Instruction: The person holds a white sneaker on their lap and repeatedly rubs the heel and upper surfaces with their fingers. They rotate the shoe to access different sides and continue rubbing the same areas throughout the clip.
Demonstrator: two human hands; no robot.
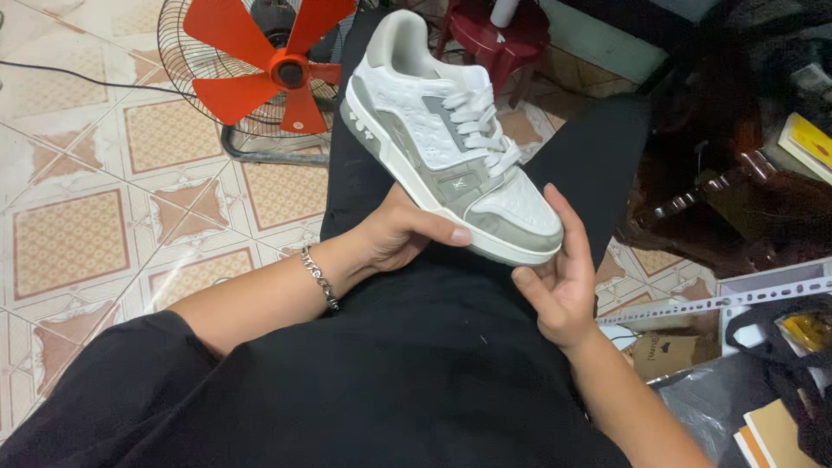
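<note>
A white and grey sneaker (446,139) with white laces is held up over my lap, its toe pointing toward the lower right. My left hand (400,232), with a metal chain bracelet on the wrist, supports the sole from underneath, thumb along the side. My right hand (559,276) cups the toe end from below, fingers spread against the sole's edge. I wear black clothes that fill the lower part of the view.
An orange-bladed floor fan (264,69) stands on the tiled floor at upper left. A dark red stool (498,39) is behind the shoe. Dark wooden furniture (737,191), a perforated metal bar (719,302), a cardboard piece and books crowd the right side.
</note>
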